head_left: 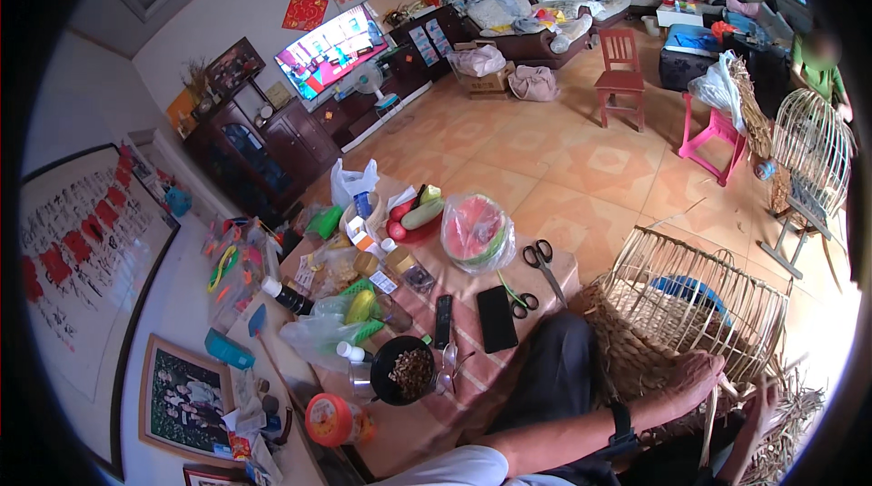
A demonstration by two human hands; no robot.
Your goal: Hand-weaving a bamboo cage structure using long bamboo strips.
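Note:
A half-woven straw basket [627,309], its thin upright stakes [690,282] standing out from the plaited wall, leans at my knee on the right. My left hand [695,379] presses against the basket's near edge, fingers bent together on the dry straw. From beneath it a straw strand [708,427] hangs down. Close by on the right, my right hand [758,409] is raised with its fingers curled in beside the loose straw [788,413]. What lies in its fingers is too small to make out. A blue thing [690,292] shows inside the basket.
On the table at left are large scissors [543,268], a phone [498,318], a remote [443,321], a wrapped watermelon [475,230] and a black bowl [404,370]. A red chair [620,77] and pink stool [713,139] stand beyond. Another person [822,68] sits by a second basket frame [811,145].

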